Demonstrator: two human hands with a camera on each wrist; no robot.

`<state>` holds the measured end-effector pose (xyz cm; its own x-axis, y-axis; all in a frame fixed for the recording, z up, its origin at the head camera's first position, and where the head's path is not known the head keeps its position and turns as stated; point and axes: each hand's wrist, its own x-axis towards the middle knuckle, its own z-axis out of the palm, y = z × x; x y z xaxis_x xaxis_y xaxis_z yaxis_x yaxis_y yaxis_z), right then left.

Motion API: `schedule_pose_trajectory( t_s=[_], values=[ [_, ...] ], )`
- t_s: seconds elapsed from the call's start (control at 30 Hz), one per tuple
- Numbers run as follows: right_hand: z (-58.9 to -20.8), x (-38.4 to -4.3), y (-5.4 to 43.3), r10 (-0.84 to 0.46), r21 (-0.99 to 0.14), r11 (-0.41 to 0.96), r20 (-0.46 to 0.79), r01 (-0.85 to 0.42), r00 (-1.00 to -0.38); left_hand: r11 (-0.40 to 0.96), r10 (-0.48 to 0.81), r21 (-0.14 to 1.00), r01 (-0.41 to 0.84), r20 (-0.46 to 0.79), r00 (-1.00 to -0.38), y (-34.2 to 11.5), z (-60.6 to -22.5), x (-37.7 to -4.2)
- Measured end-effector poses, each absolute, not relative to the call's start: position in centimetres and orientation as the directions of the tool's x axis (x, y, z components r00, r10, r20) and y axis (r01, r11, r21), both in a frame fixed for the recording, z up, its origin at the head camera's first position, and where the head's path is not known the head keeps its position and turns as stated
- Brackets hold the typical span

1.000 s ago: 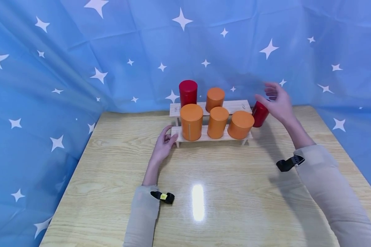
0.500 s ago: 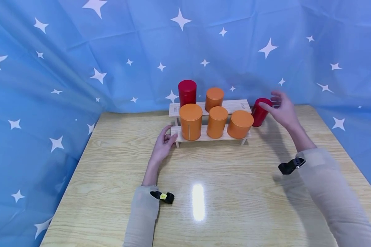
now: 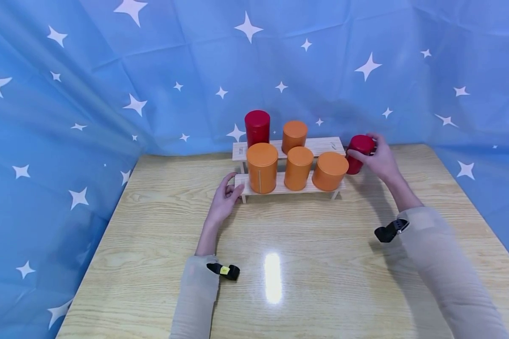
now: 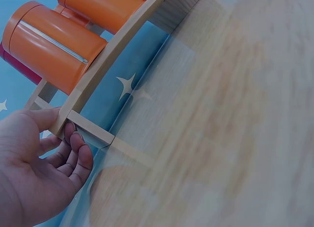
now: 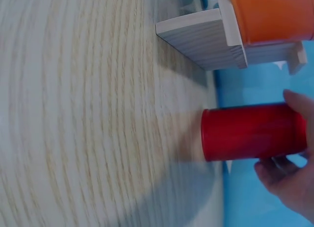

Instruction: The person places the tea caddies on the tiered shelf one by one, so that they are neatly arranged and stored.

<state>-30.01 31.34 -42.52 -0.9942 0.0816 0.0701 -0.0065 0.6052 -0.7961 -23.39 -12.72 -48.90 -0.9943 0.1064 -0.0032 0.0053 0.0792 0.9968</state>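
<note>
My left hand pinches the left end of a two-tier wooden rack; in the left wrist view the thumb lies on top of the lower board and the fingers curl beneath it. At the rack's right end stands a red canister, upright on the table. My right hand holds this canister near its lid, thumb on the near side and fingers on the far side, as the right wrist view also shows for the red canister.
On the lower tier stand a tall orange canister, a narrower one and a wide one. The upper tier bears another red canister and a small orange canister. A blue star-patterned cloth hangs behind the wooden table.
The right hand comes down from above the red canister, swings out to its right, then closes round its top. The left hand keeps its place on the rack.
</note>
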Motion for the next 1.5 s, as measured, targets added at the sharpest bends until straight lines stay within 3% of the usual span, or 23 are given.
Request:
schedule_pose_trajectory(
  t_s=[0.6, 1.5],
  values=[
    [-41.9, -29.4, 31.8, 0.172, -0.799, 0.602, 0.116, 0.011, -0.978, 0.061, 0.146, 0.998, -0.016, -0.024, -0.989, -12.5, -47.8, -23.1],
    [-32.6, -28.2, 29.6, 0.169, -0.847, 0.511, 0.27, -0.15, -0.948, 0.089, 0.122, 0.996, 0.014, 0.003, -0.992, -12.8, -48.8, -23.3]
  ],
)
